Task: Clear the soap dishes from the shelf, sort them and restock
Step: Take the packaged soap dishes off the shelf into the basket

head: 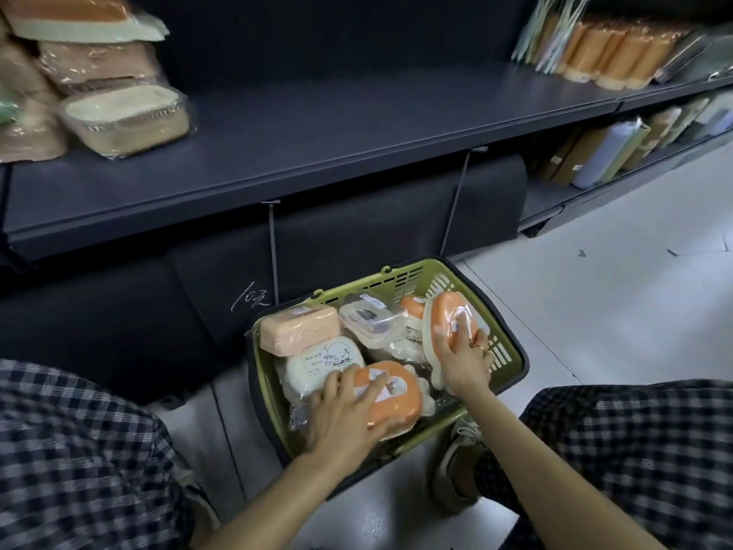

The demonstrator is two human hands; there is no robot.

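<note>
From the head view we see a green shopping basket on the pale floor just in front of the dark shelf, holding wrapped soap dishes; our left hand lies on an orange soap dish at the basket's near side, fingers spread and lightly curved over its left edge; our right hand grips a second orange soap dish at the right, fingers curled round it, the dish tilted up on edge; a peach soap dish lies at the far left of the basket, a white soap dish just near of it, a clear-lidded dish between; more wrapped beige dishes are stacked on the shelf's far left; orange packs stand at its far right.
</note>
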